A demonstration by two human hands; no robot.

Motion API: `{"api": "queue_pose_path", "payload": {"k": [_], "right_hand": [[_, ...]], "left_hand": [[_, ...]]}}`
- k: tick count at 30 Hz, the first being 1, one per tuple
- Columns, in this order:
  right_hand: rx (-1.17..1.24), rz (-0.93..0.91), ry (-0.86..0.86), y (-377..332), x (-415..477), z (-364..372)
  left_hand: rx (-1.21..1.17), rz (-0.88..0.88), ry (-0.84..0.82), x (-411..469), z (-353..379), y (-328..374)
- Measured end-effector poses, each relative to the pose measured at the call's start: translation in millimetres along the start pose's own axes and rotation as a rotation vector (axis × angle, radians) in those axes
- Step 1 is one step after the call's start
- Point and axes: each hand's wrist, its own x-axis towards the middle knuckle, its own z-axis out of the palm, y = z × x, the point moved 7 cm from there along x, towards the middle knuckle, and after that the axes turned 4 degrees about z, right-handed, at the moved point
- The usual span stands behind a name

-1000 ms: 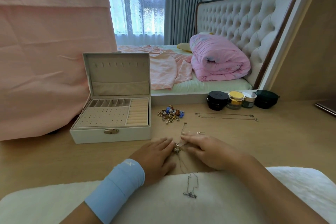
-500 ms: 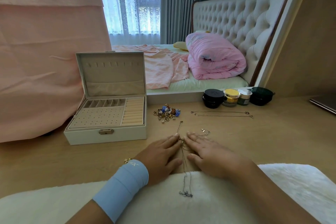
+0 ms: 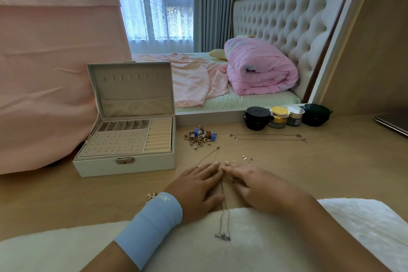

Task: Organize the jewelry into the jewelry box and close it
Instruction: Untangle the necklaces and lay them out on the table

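Observation:
The white jewelry box stands open at the left of the wooden table, lid upright, with its tray of slots and ring rolls showing. A pile of rings and charms lies to its right, and two thin chains stretch further right. My left hand and my right hand lie flat side by side, fingers straight, fingertips almost meeting. Between them a thin necklace runs toward me onto the white fluffy cover, ending in a pendant. Another fine chain lies just beyond my left fingers.
Small earrings lie past my right fingertips. A gold piece sits beside my left wrist. Several cosmetic jars line the table's far edge, with a dark flat device at the far right. Pink cloth hangs behind the box.
My fingers have moved from the small pendant they were bunched over and now lie flat. The gold piece has come into view beside my left wrist.

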Motion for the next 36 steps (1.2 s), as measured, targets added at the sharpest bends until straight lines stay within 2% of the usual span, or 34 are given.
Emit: {"api": "queue_pose_path", "payload": {"k": [5,8,11,14,18,24,28,31,36], "right_hand": [[-0.113,0.081,-0.080,7,-7,0],[-0.171,0.087,0.008,4,-8,-8],[-0.175,0.011,0.064,-5,-5,-8],[-0.089,-0.042,-0.071,-10,-3,6],[-0.148,0.048,-0.144,2,-6,10],[-0.046,0.097,0.052,25,-3,-11],[-0.033,0.093,0.284,43,7,-29],[-0.064,0.124,0.318,56,20,-34],[-0.058,0.161,0.393,63,27,-41]], "left_hand": [[-0.044,0.001,-0.092,-23,3,-8],[-0.106,0.005,-0.138,-33,2,-6],[-0.084,-0.015,-0.085,-30,1,-5],[-0.011,-0.055,-0.091,-26,6,-8],[-0.041,-0.071,-0.163,-34,8,-11],[-0.114,-0.097,-0.157,-37,1,-14],[-0.125,-0.097,0.075,-24,-23,-10],[-0.227,-0.124,0.220,-1,-42,-2],[-0.309,-0.227,0.114,45,-35,-2]]}}
